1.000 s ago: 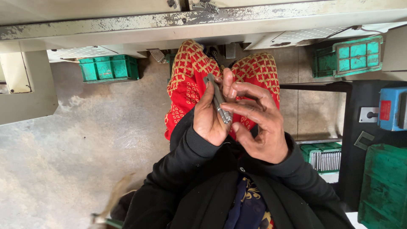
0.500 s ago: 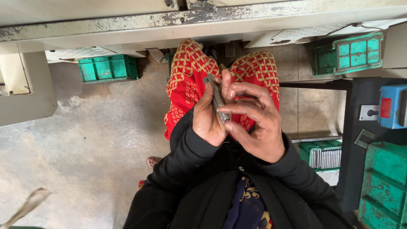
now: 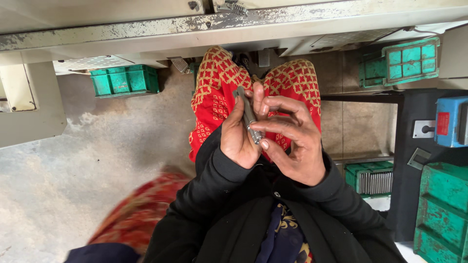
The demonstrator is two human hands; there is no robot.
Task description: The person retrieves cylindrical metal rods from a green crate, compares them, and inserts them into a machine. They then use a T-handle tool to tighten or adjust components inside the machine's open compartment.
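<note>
Dull grey metal rod (image 3: pixel 249 115), patterned red cloth (image 3: pixel 214 92), rough concrete floor (image 3: pixel 97 156), green plastic crate (image 3: pixel 124 80).

Both hands meet over a red patterned lap. The left hand (image 3: pixel 239 139) cradles a slim grey metal rod (image 3: pixel 248 114), while the right hand (image 3: pixel 292 146) pinches its lower end. Green crates (image 3: pixel 124 80) sit on the floor.
</note>
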